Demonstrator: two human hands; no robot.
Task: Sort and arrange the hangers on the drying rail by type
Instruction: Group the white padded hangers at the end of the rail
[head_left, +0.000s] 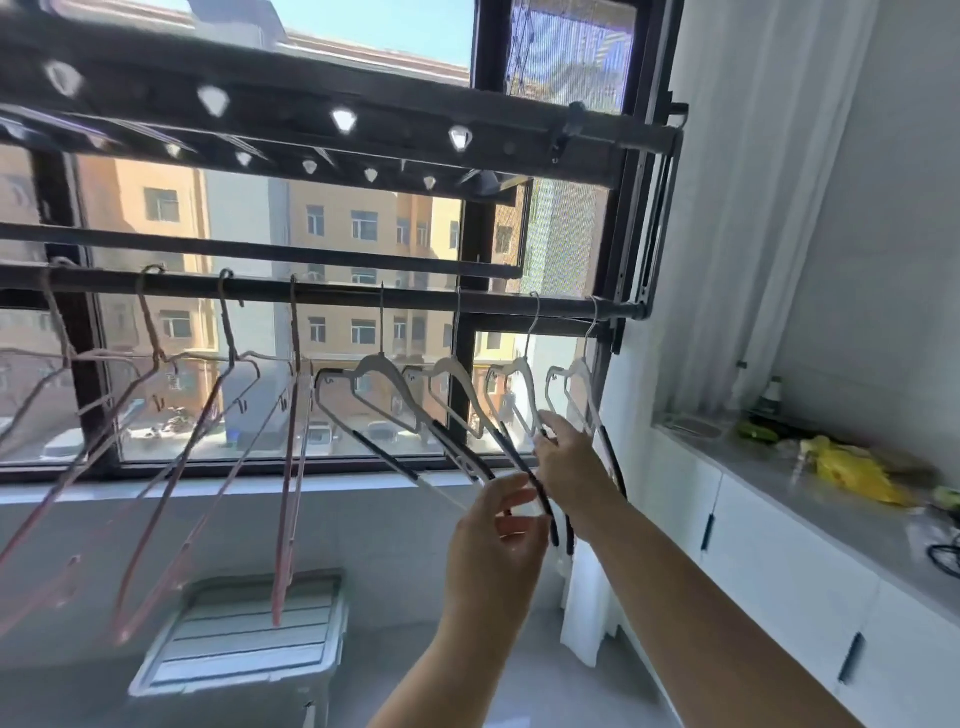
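A dark drying rail (332, 288) runs across the window. Several pink wire hangers (218, 415) hang on its left half. Several white hangers with black grip sleeves (384, 400) hang on its right half. My left hand (493, 535) pinches the lower arm of one white hanger (447, 486) between thumb and fingers. My right hand (569, 467) reaches up among the two rightmost white hangers (582, 384), its fingertips on a black-sleeved arm (514, 457). Whether the right hand grips it firmly is unclear.
A second rail with perforated bars (332, 124) hangs higher up. A white cabinet counter (810, 478) along the right wall carries a yellow bag (852, 470) and bottles. A grey lidded crate (249, 634) stands on the floor below. White curtain (727, 208) hangs at right.
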